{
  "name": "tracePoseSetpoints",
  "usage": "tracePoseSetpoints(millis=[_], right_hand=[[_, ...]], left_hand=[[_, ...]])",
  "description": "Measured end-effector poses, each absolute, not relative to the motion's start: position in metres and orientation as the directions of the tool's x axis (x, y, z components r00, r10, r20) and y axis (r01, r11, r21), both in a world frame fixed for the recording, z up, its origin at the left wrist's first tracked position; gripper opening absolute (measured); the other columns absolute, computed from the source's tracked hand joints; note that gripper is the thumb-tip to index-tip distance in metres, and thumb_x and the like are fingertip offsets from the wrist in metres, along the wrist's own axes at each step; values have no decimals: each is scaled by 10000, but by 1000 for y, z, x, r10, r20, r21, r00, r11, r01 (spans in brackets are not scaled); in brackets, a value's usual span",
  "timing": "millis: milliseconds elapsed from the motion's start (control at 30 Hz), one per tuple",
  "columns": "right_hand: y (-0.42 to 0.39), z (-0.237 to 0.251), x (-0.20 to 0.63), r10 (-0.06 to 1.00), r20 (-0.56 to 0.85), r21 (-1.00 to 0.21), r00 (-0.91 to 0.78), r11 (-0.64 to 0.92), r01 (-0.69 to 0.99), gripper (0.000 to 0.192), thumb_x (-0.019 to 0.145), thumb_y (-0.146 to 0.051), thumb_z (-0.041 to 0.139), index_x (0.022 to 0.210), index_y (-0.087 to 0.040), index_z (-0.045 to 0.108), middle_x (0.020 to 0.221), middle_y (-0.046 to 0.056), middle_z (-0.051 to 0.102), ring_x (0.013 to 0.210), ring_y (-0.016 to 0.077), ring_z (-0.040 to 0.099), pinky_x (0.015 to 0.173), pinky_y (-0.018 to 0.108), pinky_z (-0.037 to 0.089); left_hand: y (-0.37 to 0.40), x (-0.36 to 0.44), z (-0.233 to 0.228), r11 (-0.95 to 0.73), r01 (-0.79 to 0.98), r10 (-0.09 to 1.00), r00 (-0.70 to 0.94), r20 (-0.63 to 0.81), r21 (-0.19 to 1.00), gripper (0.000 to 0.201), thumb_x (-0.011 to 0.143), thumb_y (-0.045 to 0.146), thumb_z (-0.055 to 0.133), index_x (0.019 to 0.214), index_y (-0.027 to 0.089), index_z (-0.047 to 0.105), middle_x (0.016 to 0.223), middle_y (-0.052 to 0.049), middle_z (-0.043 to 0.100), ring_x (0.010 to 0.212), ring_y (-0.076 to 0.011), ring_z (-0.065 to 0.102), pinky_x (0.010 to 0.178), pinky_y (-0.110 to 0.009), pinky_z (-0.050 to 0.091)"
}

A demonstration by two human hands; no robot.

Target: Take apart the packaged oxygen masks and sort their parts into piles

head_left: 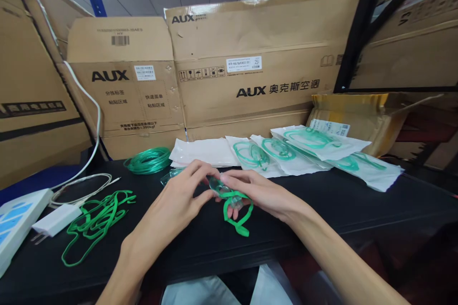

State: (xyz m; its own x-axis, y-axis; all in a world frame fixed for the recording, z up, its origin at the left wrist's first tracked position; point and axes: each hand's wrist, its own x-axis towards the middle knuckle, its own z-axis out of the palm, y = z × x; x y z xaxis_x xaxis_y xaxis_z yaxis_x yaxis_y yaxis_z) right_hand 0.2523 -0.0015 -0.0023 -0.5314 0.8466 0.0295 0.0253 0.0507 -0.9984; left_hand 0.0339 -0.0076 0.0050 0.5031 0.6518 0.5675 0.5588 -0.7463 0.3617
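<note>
through the head camera, i am seeing the clear plastic piece (216, 184) sitting between both hands, above the counter (171, 243), with a green strap (242, 229) hanging from it. my left hand (188, 188) is pinching the piece's left end between thumb and fingers; my right hand (259, 190) is pressing its thumb on top while fingers are supporting it from below. the relation that is mattering most: the piece is lying directly between the two sets of fingertips, and the right hand is being the nearer one to the strap. the piece's long axis seems to be slanting from the left fingertips down toward the right palm, though fingers are covering much of it, so i am reading that cautiously. the strap is looping below, its free end pointing toward the counter's near edge and slightly right.

further out, a coil of green tubing (148, 159) is resting beyond the left hand, white packets (203, 151) are lying behind the hands, and packets with green tubing (286, 150) are spreading to the right. on the left, a tangle of green straps (95, 219) is lying beside a white adapter (57, 219). cardboard boxes (250, 57) are standing behind everything.
</note>
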Motion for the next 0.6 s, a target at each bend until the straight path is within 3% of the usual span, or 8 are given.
tracePoseSetpoints(millis=[167, 300, 433, 600], right_hand=[[-2, -2, 249, 937, 105, -991, -334, 72, -110, 533, 850, -472, 798, 1280, -227, 600, 902, 20, 688, 794, 183, 695, 687, 297, 558], [-2, -5, 246, 944, 175, -977, -281, 131, -170, 587, 821, -416, 838, 1325, -246, 591, 881, -15, 638, 877, 155, 639, 747, 259, 521], [-2, -5, 243, 941, 220, -962, -257, 164, -220, 645, 849, -414, 813, 1407, -259, 530, 872, -22, 623, 871, 147, 629, 784, 272, 515], [2, -4, 244, 941, 262, -950, -214, 212, -231, 630, 865, -459, 781, 1393, -233, 521, 865, -10, 637, 865, 185, 664, 829, 364, 559]], left_hand=[[-10, 42, 8, -649, 627, 709, 294, 641, 431, 92, 983, 329, 597, 1035, 269, 642, 1012, -9, 681, 792, -182, 646, 718, -293, 484], [-11, 47, 4, -601, 549, 797, 352, 491, 581, 206, 953, 444, 649, 1096, 295, 657, 859, 20, 719, 693, -175, 645, 664, -289, 486], [-7, 50, -4, -543, 379, 831, 375, 412, 750, 297, 934, 446, 684, 1126, 287, 523, 956, 20, 742, 721, -154, 687, 684, -265, 523], [-6, 45, -3, -526, 445, 846, 364, 391, 725, 253, 956, 401, 662, 1150, 277, 559, 944, 36, 730, 771, -147, 661, 733, -256, 507]])
